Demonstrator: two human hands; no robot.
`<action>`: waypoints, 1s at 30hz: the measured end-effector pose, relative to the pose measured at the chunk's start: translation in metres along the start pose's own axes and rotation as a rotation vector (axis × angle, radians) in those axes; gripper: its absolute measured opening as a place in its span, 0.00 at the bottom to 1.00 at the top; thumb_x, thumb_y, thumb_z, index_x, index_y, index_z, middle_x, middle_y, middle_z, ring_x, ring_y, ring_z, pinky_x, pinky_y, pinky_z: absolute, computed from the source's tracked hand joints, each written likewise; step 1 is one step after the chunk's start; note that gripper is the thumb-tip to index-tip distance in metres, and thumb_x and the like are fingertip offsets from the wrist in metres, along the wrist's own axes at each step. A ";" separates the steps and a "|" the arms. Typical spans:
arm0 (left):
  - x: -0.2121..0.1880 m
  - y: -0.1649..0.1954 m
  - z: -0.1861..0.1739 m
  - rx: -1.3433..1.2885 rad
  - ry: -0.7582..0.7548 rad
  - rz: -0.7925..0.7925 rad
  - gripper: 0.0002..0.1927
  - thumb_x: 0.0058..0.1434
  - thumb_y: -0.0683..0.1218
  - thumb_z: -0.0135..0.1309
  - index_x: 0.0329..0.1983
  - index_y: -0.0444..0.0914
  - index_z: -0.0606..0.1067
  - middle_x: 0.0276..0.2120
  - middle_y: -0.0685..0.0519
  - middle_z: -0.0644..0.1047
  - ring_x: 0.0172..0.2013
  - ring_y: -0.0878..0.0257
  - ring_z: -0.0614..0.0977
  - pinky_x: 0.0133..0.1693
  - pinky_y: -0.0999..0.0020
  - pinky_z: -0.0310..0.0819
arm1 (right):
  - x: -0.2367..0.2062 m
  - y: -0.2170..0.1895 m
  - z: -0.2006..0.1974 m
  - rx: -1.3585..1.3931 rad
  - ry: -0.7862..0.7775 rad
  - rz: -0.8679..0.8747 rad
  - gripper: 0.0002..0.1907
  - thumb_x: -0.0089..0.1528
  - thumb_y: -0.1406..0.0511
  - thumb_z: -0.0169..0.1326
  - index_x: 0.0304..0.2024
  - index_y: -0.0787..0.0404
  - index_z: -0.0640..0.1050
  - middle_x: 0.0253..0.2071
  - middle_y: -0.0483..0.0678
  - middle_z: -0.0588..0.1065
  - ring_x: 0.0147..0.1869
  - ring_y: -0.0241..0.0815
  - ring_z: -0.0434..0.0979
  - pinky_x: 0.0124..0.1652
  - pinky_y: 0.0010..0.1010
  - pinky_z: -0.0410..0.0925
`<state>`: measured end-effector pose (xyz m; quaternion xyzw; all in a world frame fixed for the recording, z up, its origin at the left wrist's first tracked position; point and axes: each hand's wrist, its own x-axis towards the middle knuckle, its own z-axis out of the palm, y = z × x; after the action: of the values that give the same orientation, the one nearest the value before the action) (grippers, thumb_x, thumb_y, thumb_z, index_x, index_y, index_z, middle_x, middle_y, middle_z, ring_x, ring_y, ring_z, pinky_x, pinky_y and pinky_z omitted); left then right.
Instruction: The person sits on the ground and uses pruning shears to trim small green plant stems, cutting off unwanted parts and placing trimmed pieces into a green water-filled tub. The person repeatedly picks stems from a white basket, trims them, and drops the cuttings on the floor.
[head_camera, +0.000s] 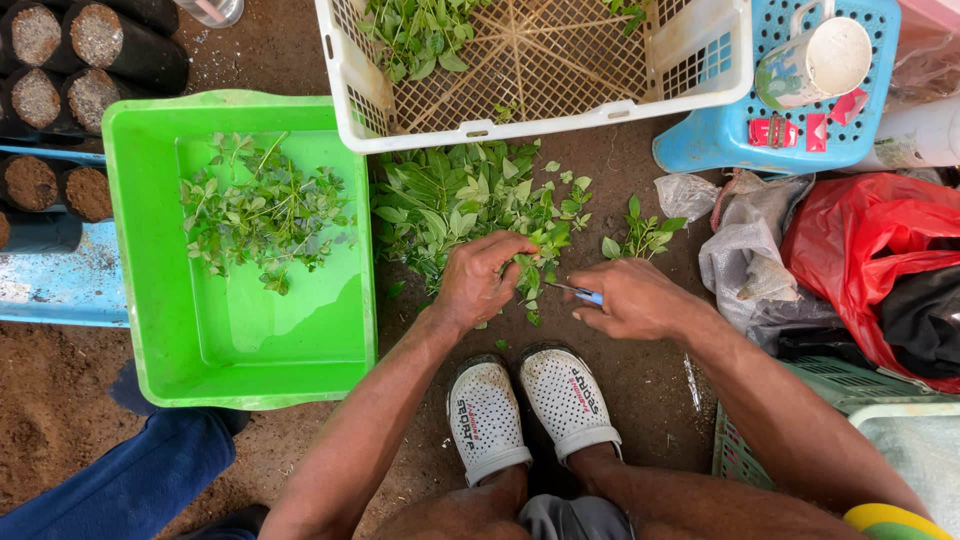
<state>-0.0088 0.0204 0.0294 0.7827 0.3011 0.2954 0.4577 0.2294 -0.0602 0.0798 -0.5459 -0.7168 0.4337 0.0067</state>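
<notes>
Bare brown earth serves as the floor, seen from the head camera looking straight down. On it, at the middle, lies a pile of leafy cuttings (455, 205), pressed against the near edge of a white lattice crate (690, 45) whose far side is cut off by the top of the frame. The left hand (480, 280) is closed around a leafy sprig (530, 270) at the near edge of the pile; its fingertips are buried in the leaves. The right hand (630, 298) is curled around a small blue-handled blade (580, 292), most of the handle hidden in the fist, the metal tip pointing at the sprig. Just below the hands stand two white perforated clogs (530, 405). To the left sits a bright green tub (240, 340) holding water and trimmed sprigs (260, 215). Black soil-filled bags (60, 60) crowd the upper left corner, partly cropped. At right are a blue stool (770, 130) carrying a white cup (820, 60), crumpled grey bags (750, 260) and a red bag (870, 245). A blue trouser leg (140, 480) enters at lower left; its owner is out of view.
</notes>
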 end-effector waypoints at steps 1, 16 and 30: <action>0.000 0.001 0.000 0.011 -0.002 0.010 0.18 0.53 0.30 0.57 0.47 0.38 0.79 0.46 0.49 0.82 0.43 0.55 0.87 0.43 0.64 0.84 | 0.002 -0.001 -0.002 -0.011 -0.012 -0.003 0.15 0.54 0.60 0.61 0.42 0.57 0.78 0.38 0.51 0.80 0.43 0.59 0.80 0.41 0.52 0.71; 0.000 0.004 0.002 0.092 0.017 0.094 0.16 0.54 0.33 0.61 0.46 0.36 0.79 0.45 0.48 0.82 0.43 0.51 0.86 0.42 0.60 0.83 | 0.014 -0.007 -0.001 0.025 0.038 -0.100 0.15 0.53 0.61 0.63 0.38 0.60 0.77 0.33 0.53 0.77 0.41 0.60 0.79 0.38 0.50 0.69; -0.002 -0.003 0.002 0.130 0.050 0.108 0.12 0.57 0.34 0.62 0.44 0.35 0.78 0.45 0.48 0.82 0.43 0.51 0.86 0.43 0.59 0.82 | 0.009 -0.004 0.000 0.029 -0.007 -0.059 0.14 0.53 0.60 0.64 0.37 0.60 0.78 0.33 0.54 0.79 0.42 0.60 0.80 0.37 0.50 0.70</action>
<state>-0.0094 0.0191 0.0261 0.8182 0.2883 0.3189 0.3818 0.2224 -0.0533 0.0781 -0.5231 -0.7262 0.4454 0.0249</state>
